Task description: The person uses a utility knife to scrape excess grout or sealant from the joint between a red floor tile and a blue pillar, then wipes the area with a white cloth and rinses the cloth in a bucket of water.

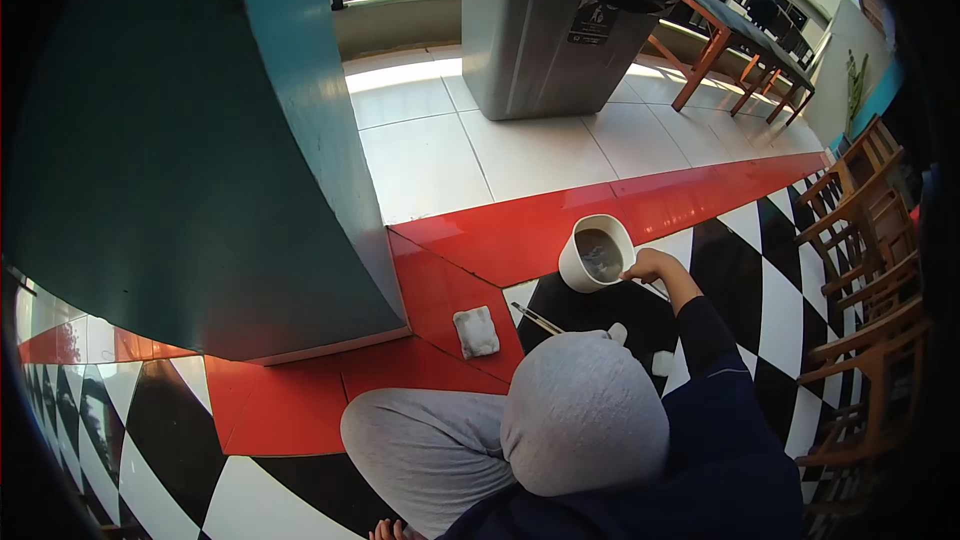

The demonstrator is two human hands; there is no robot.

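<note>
My right hand (pixel 652 266) reaches past my right knee and is closed on the side of a white plastic jug (pixel 570 266). Murky grey water (pixel 600 254) fills part of it, and the jug stands near the red tile border. At the bottom edge, beside my bent left leg, only the fingers of my left hand (pixel 393 530) show; they look stretched out, with nothing visible in them. A slim paintbrush (pixel 537 318) lies on the dark tile, its near end hidden by my knee. To its left rests a folded white cloth (pixel 476 331) with greyish smudges.
Small white pieces (pixel 662 363) lie right of my knee, too unclear to name. A teal pillar (pixel 180 160) rises at the left. Ahead stands a grey trash bin (pixel 530 50) with a black liner. Wooden chairs (pixel 870 340) line the right side; a bench (pixel 745 35) stands far right.
</note>
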